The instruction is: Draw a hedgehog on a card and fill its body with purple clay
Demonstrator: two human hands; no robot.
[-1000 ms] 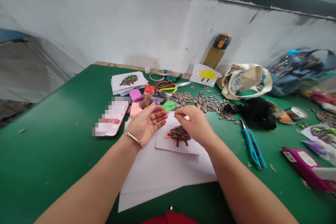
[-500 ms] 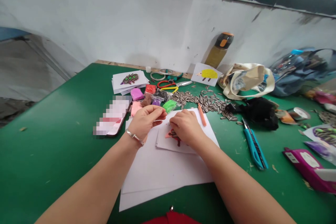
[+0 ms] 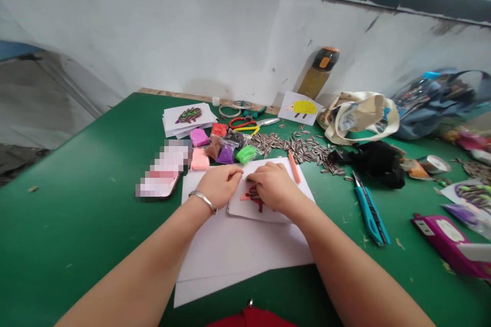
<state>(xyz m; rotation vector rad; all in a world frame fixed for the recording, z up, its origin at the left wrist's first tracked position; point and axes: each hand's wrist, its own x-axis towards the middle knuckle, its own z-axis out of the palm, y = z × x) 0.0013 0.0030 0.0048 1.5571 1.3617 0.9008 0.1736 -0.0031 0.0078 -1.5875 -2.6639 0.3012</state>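
My left hand [image 3: 219, 184] is closed, its thumb and fingertips pinched together at the left edge of a small white card [image 3: 245, 209]. Anything in that pinch is too small or hidden to make out. Over the card's right side my right hand [image 3: 276, 185] bends down with curled fingers, and what its fingertips hold is hidden. Beneath it shows part of a hedgehog figure [image 3: 250, 193], with a pink pointed snout, dark striped seeds and brown legs. The card lies on larger white sheets [image 3: 238, 250]. An orange stick-like tool [image 3: 294, 167] rests beyond my right hand.
Bagged coloured clay [image 3: 226, 154], scissors [image 3: 268, 122] and a pile of sunflower seeds [image 3: 303, 148] lie beyond the sheets. A phone [image 3: 164, 171] is at left. To the right are a blue utility knife [image 3: 370, 212], a black cloth-like bundle [image 3: 378, 163] and a magenta device [image 3: 448, 245]. A bottle [image 3: 318, 74] stands at the wall.
My left hand has come down and slightly right, from above the sheets to the card's edge. My right hand stays over the hedgehog, its fingers slightly shifted.
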